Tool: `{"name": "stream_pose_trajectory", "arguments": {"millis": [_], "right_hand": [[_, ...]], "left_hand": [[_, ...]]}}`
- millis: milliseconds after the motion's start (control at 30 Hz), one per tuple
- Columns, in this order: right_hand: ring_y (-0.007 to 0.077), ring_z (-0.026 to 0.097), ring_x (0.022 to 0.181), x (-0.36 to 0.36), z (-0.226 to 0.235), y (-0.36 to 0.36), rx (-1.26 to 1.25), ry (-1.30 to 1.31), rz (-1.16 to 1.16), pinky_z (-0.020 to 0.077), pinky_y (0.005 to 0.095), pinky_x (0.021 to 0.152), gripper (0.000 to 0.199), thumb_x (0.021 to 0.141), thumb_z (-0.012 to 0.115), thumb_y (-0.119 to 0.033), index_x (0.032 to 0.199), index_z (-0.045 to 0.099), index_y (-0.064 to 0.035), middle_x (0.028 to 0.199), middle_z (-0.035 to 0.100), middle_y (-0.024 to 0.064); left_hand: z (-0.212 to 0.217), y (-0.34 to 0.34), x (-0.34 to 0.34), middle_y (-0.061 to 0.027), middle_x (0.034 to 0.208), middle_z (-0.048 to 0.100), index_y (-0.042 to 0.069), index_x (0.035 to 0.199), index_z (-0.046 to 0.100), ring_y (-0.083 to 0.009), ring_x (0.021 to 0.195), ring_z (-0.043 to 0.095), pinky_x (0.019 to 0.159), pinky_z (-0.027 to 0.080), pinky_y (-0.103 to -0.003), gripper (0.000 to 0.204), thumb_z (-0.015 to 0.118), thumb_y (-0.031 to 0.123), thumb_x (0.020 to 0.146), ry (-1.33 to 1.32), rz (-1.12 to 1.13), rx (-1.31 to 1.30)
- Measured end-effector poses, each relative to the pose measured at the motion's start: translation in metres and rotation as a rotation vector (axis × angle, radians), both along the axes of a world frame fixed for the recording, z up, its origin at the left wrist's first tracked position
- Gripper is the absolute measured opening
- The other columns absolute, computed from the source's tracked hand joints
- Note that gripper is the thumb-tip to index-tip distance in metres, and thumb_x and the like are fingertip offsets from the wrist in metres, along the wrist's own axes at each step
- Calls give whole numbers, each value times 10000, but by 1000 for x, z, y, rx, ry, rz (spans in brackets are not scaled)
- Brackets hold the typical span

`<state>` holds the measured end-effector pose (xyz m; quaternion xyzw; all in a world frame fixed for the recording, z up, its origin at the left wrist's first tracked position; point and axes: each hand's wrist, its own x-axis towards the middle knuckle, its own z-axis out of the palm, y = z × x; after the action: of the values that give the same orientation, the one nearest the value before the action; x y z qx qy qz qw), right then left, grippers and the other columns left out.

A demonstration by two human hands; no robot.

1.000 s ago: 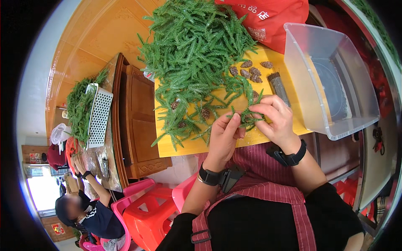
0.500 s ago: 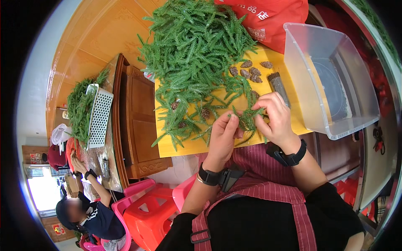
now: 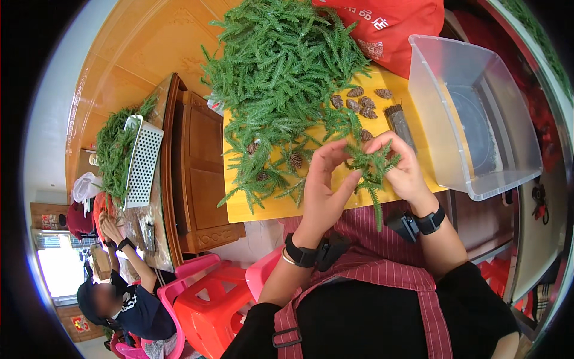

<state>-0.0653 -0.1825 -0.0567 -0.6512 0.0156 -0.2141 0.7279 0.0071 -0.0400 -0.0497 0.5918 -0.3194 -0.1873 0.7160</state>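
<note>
A small green pine sprig (image 3: 372, 164) is held up between my two hands over the front edge of the yellow tabletop (image 3: 263, 209). My left hand (image 3: 326, 190) has its fingers curled and its thumb against the sprig's left side. From the other side, my right hand (image 3: 406, 170) grips it with bent fingers, partly hidden by the needles. One branch tip hangs down below the hands. Just beyond lies a bundle of thin dark sticks or wires (image 3: 399, 127). Several pine cones (image 3: 368, 106) are grouped to its left, and others lie among loose sprigs.
A big heap of pine sprigs (image 3: 287, 66) covers the table's far left. Behind it leans a red bag (image 3: 397, 30); a clear plastic bin (image 3: 502, 161) stands at right. Pink and red stools (image 3: 206, 308) are at lower left, where another person (image 3: 140, 305) works at a second table.
My hands have turned the pine sprig and raised it slightly, so its branches now spread toward the right hand. The left hand has opened up its curl a little.
</note>
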Motion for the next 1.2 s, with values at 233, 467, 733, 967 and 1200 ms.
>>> {"name": "stream_pose_trajectory", "arguments": {"millis": [233, 467, 733, 967, 1200], "right_hand": [[64, 490, 835, 1, -3, 1, 171, 18, 113, 403, 208, 749, 154, 817, 495, 2, 965, 499, -42, 900, 514, 1], [112, 496, 823, -2, 2, 2, 27, 89, -40, 393, 236, 728, 162, 756, 540, -26, 916, 521, -33, 887, 520, 31], [177, 511, 613, 5, 5, 10, -646, -80, -381, 430, 271, 555, 169, 652, 593, 0, 811, 579, -53, 715, 526, 55], [225, 541, 654, 6, 0, 7, -842, -174, -427, 446, 316, 560, 192, 594, 656, -33, 770, 589, -76, 714, 539, 60], [217, 536, 651, 3, 1, 9, -898, -225, -516, 449, 310, 552, 183, 560, 666, -30, 718, 589, -81, 744, 529, 45]], "left_hand": [[8, 3, -4, -44, 1037, 474, 18, 1206, 368, -121, 883, 498, 799, 415, -243, 514, 590, -65, 750, 25, 50, 55], [5, 4, -2, -48, 1047, 470, 6, 1131, 421, -113, 877, 483, 815, 391, -246, 309, 496, -18, 833, -87, 298, -38], [7, 3, -9, -23, 930, 523, 3, 1013, 482, -97, 869, 494, 787, 397, -229, 217, 566, 21, 814, 10, 85, 139], [2, 6, -5, -6, 836, 538, 4, 984, 511, -38, 724, 476, 639, 391, -181, 221, 613, 46, 793, 185, 80, 178], [-3, 5, -7, 33, 775, 495, 21, 979, 516, -19, 664, 428, 576, 339, -163, 144, 543, 97, 859, 190, 55, 113]]}}
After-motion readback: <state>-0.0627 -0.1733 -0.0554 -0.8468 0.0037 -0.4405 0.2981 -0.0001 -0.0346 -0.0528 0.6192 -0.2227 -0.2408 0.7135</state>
